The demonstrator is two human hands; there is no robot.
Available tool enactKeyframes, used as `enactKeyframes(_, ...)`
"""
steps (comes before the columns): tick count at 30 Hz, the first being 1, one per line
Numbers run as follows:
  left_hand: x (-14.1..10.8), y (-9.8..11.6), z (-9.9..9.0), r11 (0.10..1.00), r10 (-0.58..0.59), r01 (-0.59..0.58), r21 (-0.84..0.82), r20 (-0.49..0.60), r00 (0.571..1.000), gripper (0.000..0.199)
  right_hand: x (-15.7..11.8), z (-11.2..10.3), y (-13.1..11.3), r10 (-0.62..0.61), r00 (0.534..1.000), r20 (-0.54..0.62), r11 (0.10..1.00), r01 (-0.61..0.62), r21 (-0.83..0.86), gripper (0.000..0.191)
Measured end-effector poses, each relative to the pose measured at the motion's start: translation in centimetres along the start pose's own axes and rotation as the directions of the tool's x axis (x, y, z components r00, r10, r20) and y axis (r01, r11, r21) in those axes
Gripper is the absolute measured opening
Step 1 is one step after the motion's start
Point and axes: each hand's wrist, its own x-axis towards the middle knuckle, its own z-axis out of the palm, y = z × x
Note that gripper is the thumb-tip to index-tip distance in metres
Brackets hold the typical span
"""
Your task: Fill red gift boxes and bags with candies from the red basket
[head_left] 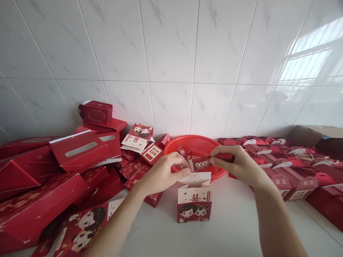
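A small upright candy box [194,205] stands on the white table, its top flaps raised and its mouth open. It is white above and red below, with two cartoon figures. My left hand [171,168] is closed at the box's upper left flap, thumb in front; its other fingertips are partly hidden. My right hand [235,162] pinches a red wrapped packet [201,163] with white printed characters, above and behind the box. Behind both hands sits a red plastic basket [194,140] holding several small red-wrapped pieces.
Red boxes [34,200], several and jumbled, pile up on the left. A flat printed box [85,228] lies near my left forearm. Rows of closed red gift boxes [281,184] stand on the right, with a brown carton [308,137] behind. A tiled wall [171,53] bounds the back.
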Motion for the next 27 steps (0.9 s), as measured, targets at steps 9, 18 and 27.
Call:
enactKeyframes(9, -1.4, -0.9, 1.1, 0.983, -0.175, 0.183, -0.034, 0.164, 0.971, 0.054, -0.1, 1.9, 0.1, 0.005, 0.992, 0.129, 0.957, 0.033, -0.287, 0.018)
enactKeyframes(18, -1.4, -1.4, 1.0, 0.971, -0.226, 0.235, -0.036, 0.171, 0.959, 0.058, 0.8, 4.5, -0.3, -0.016, 0.999, 0.041, 0.999, 0.017, -0.033, 0.018)
enactKeyframes(27, -1.4, -1.3, 1.1, 0.976, -0.194, 0.207, -0.064, 0.166, 0.967, 0.053, 1.5, 7.0, 0.1, -0.05, 0.999, -0.004, 0.988, 0.05, 0.146, 0.023)
